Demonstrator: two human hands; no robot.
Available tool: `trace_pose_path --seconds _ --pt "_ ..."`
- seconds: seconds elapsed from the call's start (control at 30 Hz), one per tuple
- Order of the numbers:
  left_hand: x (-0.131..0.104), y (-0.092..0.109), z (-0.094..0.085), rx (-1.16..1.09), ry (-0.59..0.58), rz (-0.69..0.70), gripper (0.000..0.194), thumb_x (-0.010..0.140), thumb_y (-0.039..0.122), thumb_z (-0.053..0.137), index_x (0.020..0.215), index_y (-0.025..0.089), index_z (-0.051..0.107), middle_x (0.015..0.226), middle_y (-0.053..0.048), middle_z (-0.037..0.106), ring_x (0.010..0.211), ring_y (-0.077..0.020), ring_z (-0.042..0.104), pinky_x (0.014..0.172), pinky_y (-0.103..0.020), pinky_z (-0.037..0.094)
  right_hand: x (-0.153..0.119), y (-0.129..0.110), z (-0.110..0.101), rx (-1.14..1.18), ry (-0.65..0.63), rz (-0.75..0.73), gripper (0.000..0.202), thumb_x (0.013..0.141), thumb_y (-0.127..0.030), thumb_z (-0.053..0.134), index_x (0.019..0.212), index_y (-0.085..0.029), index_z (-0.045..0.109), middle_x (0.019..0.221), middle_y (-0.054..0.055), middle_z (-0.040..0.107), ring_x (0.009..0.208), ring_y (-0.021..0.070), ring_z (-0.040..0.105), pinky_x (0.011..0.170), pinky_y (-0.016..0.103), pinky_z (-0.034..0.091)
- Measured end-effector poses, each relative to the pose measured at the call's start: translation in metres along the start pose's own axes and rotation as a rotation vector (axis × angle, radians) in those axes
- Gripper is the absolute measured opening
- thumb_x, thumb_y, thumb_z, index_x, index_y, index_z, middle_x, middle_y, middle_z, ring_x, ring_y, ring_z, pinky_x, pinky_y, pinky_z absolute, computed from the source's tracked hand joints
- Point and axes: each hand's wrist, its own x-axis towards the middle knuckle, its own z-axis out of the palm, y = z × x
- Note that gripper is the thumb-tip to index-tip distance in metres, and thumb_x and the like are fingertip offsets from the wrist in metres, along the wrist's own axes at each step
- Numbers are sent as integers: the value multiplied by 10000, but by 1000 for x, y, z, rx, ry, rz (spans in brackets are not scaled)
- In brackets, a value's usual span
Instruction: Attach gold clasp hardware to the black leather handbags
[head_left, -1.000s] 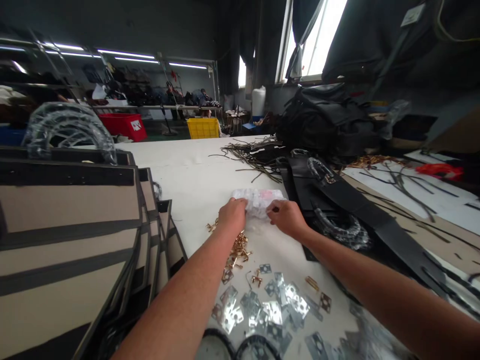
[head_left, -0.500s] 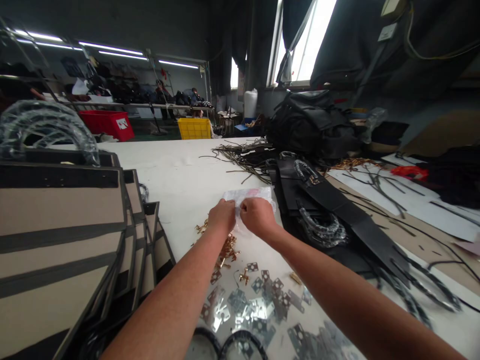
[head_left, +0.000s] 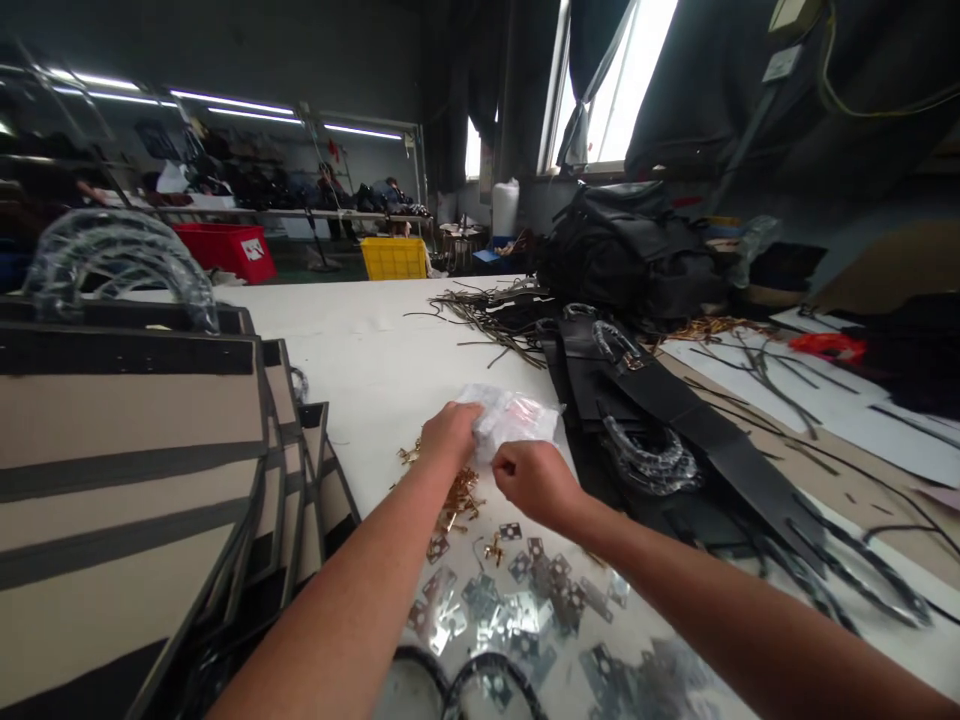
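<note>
A clear plastic bag (head_left: 521,412) with a reddish print lies on the white table. My left hand (head_left: 448,437) is closed on its near left edge. On the near side of the bag, my right hand (head_left: 534,482) is curled into a fist; what it holds, if anything, is hidden. Small gold-coloured metal fasteners (head_left: 461,500) are heaped beside and under my left wrist. Closer to me, flat silver metal plates with holes (head_left: 525,600) are scattered between my forearms.
Stacked beige panels with black edging (head_left: 127,420) stand at the left. Black straps and plastic-wrapped handles (head_left: 649,455) lie on the right. Farther back are thin dark cords (head_left: 487,325) and a pile of black bags (head_left: 630,250). Dark rings (head_left: 487,675) lie at the near edge.
My right hand has drawn back toward me and away from the bag. The bag now shows more fully, while my left hand stays on it. The view has shifted slightly.
</note>
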Motion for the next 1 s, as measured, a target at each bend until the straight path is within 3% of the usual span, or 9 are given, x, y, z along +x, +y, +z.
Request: trace_pose_path --seconds 0.1,0.2,0.27,0.33,0.53,0.67,0.8,0.9,1.0 --pt "0 1 -2 4 27 31 490 926 176 526 1347 388 660 1366 3 676 1226 -200 627 1003 -275 472 -13 16 -9 -135 25 -42 230 865 -190 642 1044 -238 777 977 35 752 800 162 666 755 255 484" --pt "-2 5 -3 15 45 12 422 947 230 508 1282 385 712 1214 -33 725 1087 -220 690 924 -305 512 -13 33 -19 -336 51 -108 527 848 -292 733 1368 -255 653 1312 114 650 1076 258 631 916 356 501" --pt "-5 8 -4 27 61 0 390 966 270 488 1249 372 735 1142 -54 734 1020 -229 710 892 -322 523 -6 38 -20 -456 28 -162 502 846 -257 725 1345 -278 669 1363 118 622 1224 310 554 1027 423 450" --pt "-7 8 -5 37 77 -3 378 973 290 483 1241 356 743 1127 -67 741 1008 -236 715 888 -329 525 3 39 -18 -489 12 -173 443 849 -190 681 1281 -286 700 1337 98 646 1254 306 537 1071 424 414" --pt "-4 6 -6 27 78 1 359 985 286 466 1206 332 744 1100 -48 786 1033 -239 720 902 -328 521 9 46 -14 -393 74 -55 335 961 -345 603 1266 -232 682 1321 74 696 1179 260 596 1030 368 426" --pt "-3 10 -4 3 84 -32 379 1003 324 426 1269 319 697 1160 -68 772 1054 -259 718 885 -363 532 6 38 -13 -605 -4 -186 283 1011 -258 488 1182 -216 710 1266 119 699 1163 314 560 979 439 399" --pt "-16 24 -6 -13 110 -38 443 1024 358 375 1402 273 591 1285 -101 724 1147 -284 683 935 -410 526 7 29 -10 -682 -72 -157 259 984 -233 501 1119 -180 715 1175 162 680 1057 303 589 915 411 421" --pt "-27 36 -9 -8 199 49 500 1041 475 356 1452 246 526 1458 -86 621 1340 -281 551 1070 -422 457 5 30 -7 -672 -71 -128 296 986 -325 532 1179 -186 709 1230 169 664 1072 310 600 926 413 435" --pt "-29 42 -8 39 208 159 521 981 529 516 1413 240 556 1410 -92 649 1334 -297 540 1098 -433 427 4 38 -4 -663 -51 -115 460 954 -442 597 1316 -164 660 1380 194 614 1191 349 569 1019 451 410"
